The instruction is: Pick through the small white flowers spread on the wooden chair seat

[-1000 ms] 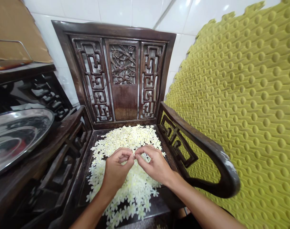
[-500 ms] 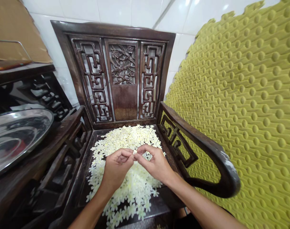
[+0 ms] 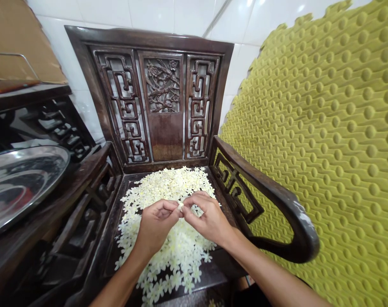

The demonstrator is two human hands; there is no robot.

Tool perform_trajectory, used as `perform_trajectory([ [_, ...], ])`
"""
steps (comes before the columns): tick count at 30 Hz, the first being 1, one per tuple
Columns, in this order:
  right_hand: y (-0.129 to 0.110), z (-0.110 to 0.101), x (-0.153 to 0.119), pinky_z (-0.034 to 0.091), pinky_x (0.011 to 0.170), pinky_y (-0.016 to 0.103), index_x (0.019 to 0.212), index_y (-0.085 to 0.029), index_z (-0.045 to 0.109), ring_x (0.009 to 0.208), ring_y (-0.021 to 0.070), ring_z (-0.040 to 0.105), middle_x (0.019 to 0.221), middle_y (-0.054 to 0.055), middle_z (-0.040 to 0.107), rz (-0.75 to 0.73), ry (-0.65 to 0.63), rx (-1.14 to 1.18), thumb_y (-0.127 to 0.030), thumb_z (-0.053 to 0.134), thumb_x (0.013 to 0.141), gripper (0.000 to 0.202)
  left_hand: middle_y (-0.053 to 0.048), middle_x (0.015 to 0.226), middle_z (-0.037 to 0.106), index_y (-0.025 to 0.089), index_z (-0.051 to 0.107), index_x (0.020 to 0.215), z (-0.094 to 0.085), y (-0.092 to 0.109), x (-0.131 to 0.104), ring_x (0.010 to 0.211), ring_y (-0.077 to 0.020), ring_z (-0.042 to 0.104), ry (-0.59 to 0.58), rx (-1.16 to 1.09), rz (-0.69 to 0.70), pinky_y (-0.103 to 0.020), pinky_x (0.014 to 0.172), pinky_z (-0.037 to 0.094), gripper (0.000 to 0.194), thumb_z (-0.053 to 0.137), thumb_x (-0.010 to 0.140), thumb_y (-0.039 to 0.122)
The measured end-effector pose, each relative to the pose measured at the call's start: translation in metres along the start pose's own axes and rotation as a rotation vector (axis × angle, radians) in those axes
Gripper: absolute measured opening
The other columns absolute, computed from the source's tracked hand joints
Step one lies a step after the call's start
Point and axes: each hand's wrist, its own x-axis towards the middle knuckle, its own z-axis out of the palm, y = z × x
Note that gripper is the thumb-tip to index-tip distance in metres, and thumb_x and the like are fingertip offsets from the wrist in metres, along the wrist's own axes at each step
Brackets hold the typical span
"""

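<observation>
Between the fingertips of both hands is a small white flower, partly covered by the fingers. My left hand pinches it from the left side. From the right, the thumb and fingers of my right hand close on it too. Both hands hover over a spread of white and pale yellow flowers, which lies on the dark wooden seat of a carved chair.
A shiny metal tray rests at the left, by the chair's left armrest. The right armrest curves forward beside a yellow studded foam mat. Another dark carved piece of furniture and cardboard are at the back left.
The fingers of my right hand have shifted slightly around the small flower, and more of its petals show. The view has moved a little; both hands remain together.
</observation>
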Motion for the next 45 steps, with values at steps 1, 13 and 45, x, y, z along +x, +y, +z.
perform_trajectory([
  [1,0.0,0.0,0.0,0.045,0.083,0.035,0.084,-0.021,0.065,0.078,0.019,0.064,0.08,0.002,0.071,-0.011,-0.002,-0.009,-0.018,0.059,0.089,0.009,-0.004,0.077,0.074,0.016,0.069,0.068,0.0,0.0,0.0,0.071,-0.0171,0.071,-0.005,0.006,0.006,-0.027,0.07,0.058,0.006,0.073,0.072,0.018],
  [13,0.008,0.003,-0.002,0.042,0.081,0.034,0.079,-0.019,0.063,0.066,0.0159,0.059,0.072,0.001,0.069,-0.146,0.008,-0.064,-0.013,0.058,0.092,0.015,-0.004,0.072,0.074,0.016,0.069,0.068,-0.001,-0.002,-0.001,0.074,-0.0184,0.071,-0.024,0.069,-0.003,-0.028,0.072,0.057,0.008,0.069,0.075,0.02],
  [45,0.002,0.006,0.0,0.039,0.074,0.03,0.073,-0.02,0.057,0.065,0.0144,0.054,0.066,-0.002,0.06,-0.058,0.1,-0.088,-0.012,0.058,0.085,0.015,-0.001,0.077,0.071,0.015,0.067,0.081,0.001,-0.002,-0.001,0.076,-0.0142,0.068,-0.049,-0.241,-0.189,-0.028,0.078,0.057,0.019,0.082,0.073,0.024],
])
